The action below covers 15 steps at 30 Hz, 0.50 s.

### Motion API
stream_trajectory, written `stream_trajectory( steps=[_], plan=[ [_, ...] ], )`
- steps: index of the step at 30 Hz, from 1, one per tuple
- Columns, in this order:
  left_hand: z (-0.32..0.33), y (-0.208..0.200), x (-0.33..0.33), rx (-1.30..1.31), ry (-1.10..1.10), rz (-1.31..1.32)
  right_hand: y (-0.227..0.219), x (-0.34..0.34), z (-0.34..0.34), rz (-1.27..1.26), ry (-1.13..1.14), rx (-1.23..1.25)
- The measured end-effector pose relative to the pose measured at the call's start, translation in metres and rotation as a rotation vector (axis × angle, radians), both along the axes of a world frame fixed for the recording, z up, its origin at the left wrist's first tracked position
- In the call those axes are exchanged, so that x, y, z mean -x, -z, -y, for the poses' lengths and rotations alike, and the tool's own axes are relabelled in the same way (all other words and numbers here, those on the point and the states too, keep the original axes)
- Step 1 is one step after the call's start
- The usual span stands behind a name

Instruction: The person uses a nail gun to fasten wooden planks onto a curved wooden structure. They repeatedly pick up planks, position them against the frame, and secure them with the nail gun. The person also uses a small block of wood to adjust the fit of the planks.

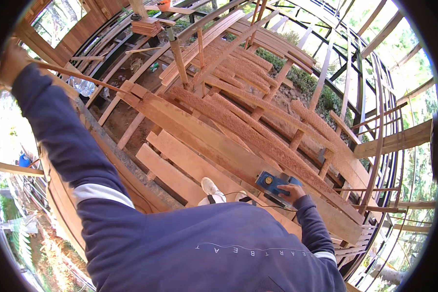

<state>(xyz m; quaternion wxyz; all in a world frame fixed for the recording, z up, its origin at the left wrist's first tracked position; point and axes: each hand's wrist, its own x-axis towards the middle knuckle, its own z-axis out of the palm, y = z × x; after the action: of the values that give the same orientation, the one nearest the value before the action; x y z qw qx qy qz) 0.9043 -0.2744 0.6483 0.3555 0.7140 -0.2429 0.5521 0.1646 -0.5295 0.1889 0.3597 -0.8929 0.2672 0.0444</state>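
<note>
Head view: right hand low right of centre, fingers wrapped on the blue power planer, which sits on a long plank running diagonally through mid-frame. Left hand at upper left, raised, gripping a thin wooden slat; finger detail can't be made out. White shoe beside the planer.

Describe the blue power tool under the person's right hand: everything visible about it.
The blue boxy power tool looks like a hand-held electric planer or sander with a plastic housing and a round dark knob with a yellow centre at its front end. It lies flat on a long reddish wooden plank, pointing along it. The right hand closes over its rear handle, hiding that part. A thin dark cord trails from it toward the person's body. Whether it is running cannot be told.
</note>
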Motion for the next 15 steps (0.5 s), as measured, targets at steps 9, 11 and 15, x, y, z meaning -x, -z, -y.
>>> stream_trajectory(
  steps=[9,11,15],
  plan=[
    [-0.008,0.04,0.161,-0.484,0.301,0.164,0.036,0.012,0.018,0.156,-0.084,-0.007],
    [0.046,0.093,0.224,-0.311,0.456,-0.165,0.04,0.025,0.019,0.131,-0.062,0.001],
    [0.072,0.189,0.32,-0.232,0.356,-0.221,0.04,0.024,0.025,0.135,-0.135,0.013]
  ],
)
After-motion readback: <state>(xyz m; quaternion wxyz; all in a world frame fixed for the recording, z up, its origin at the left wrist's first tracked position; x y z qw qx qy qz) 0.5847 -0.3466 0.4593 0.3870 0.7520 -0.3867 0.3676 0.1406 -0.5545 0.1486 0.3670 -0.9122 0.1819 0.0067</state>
